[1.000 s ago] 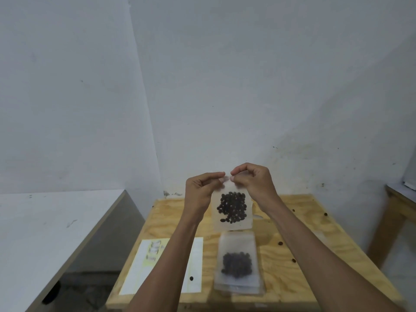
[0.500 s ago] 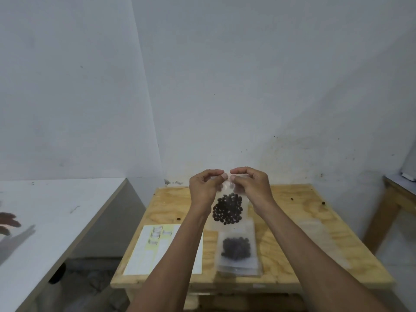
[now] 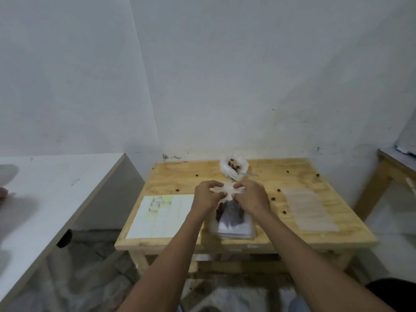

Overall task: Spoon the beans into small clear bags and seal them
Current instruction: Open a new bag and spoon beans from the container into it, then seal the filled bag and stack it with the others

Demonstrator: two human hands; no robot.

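A: Which step is this?

B: Sealing, I'd say. The left hand and right hand each pinch the top edge of a small clear bag of beans, just above the filled bags stacked beneath both wrists

A: And next?

B: Probably lowering it flat onto that stack, which lies close to the table's near edge. Right of the right hand lie empty bags; beyond both hands, the bean sack; between them is bare wood with a few stray beans

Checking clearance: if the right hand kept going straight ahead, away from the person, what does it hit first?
Likely the white bag of beans at the table's far edge, with a spoon beside it. The right hand pinches the small bag with the left hand. Depth is unclear.
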